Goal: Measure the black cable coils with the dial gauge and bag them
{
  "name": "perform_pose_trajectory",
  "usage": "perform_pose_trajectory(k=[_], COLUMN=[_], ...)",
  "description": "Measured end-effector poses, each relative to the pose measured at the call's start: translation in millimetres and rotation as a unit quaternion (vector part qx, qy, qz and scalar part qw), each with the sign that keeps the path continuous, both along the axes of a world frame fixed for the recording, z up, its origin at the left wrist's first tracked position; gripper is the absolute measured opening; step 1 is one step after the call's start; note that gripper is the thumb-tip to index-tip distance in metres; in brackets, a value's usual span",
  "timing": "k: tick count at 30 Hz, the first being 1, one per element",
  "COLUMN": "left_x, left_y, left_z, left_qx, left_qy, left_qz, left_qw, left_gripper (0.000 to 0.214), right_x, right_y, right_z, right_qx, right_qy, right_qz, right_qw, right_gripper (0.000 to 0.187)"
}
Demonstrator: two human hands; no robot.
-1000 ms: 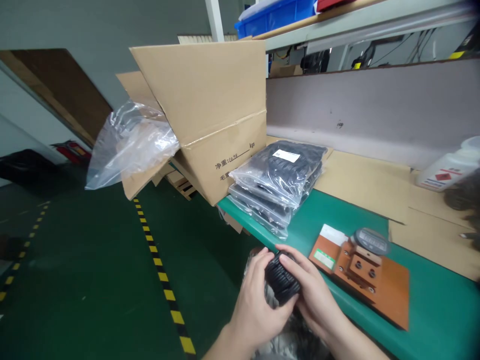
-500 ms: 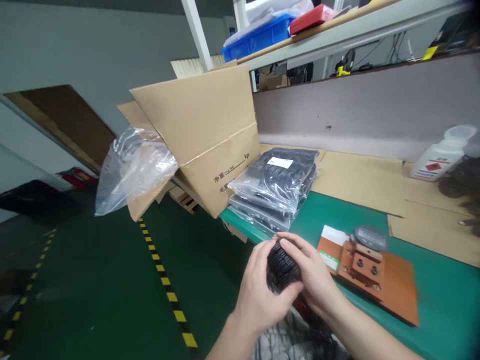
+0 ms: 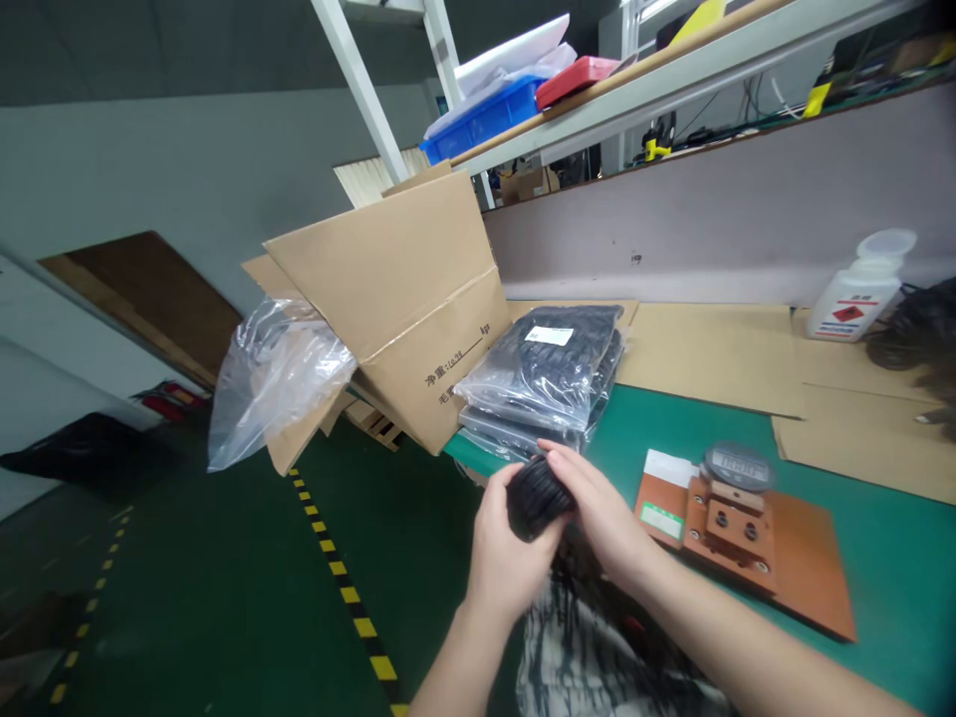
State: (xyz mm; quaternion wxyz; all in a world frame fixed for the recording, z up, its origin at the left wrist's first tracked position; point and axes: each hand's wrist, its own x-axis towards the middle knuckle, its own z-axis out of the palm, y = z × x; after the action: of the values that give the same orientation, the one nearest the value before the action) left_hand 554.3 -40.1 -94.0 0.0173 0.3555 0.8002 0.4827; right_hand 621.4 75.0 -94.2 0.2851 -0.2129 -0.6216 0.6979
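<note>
Between my two hands is a bundle of thin black ribbed pieces (image 3: 539, 496), packed side by side; their exact kind is unclear. My left hand (image 3: 502, 558) wraps round it from the left and below. On the other side my right hand (image 3: 594, 498) is closed against it, with the fingers over its top. Just beyond the hands, clear plastic bags filled with black parts (image 3: 542, 363) lie stacked at the bench corner, the top one with a white label. To the right sits a digital dial gauge (image 3: 738, 466) on an orange-brown fixture plate (image 3: 811, 558).
An open cardboard box (image 3: 403, 289) with a plastic liner (image 3: 276, 368) hanging out stands left of the green bench (image 3: 649, 413). A white bottle (image 3: 855, 294) stands back right near flat cardboard sheets (image 3: 717, 354). Overhead, a shelf carries a blue bin (image 3: 485, 115).
Both hands, with the black bundle between them, have shifted slightly left and up in view, and the bundle has tilted to show more of its ribbed side. The camera has turned a little.
</note>
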Motion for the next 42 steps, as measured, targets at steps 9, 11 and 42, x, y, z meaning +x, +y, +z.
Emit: perform_pose_trajectory(k=[9, 11, 42], left_x=[-94, -102, -114], left_y=[25, 31, 76], left_z=[14.6, 17.3, 9.6], left_qx=[0.076, 0.064, 0.049], left_qy=[0.006, 0.025, 0.149], left_qz=[0.138, 0.144, 0.232], left_qw=[0.988, 0.987, 0.960], left_gripper=[0.050, 0.048, 0.050], right_x=[-31, -51, -110], right_y=[30, 34, 51], right_z=[27.8, 30.6, 52.6], right_qx=[0.406, 0.471, 0.664], right_qy=[-0.015, -0.046, -0.176], right_qz=[-0.072, -0.077, -0.053], right_qw=[0.911, 0.878, 0.725], right_gripper=[0.039, 0.044, 0.024])
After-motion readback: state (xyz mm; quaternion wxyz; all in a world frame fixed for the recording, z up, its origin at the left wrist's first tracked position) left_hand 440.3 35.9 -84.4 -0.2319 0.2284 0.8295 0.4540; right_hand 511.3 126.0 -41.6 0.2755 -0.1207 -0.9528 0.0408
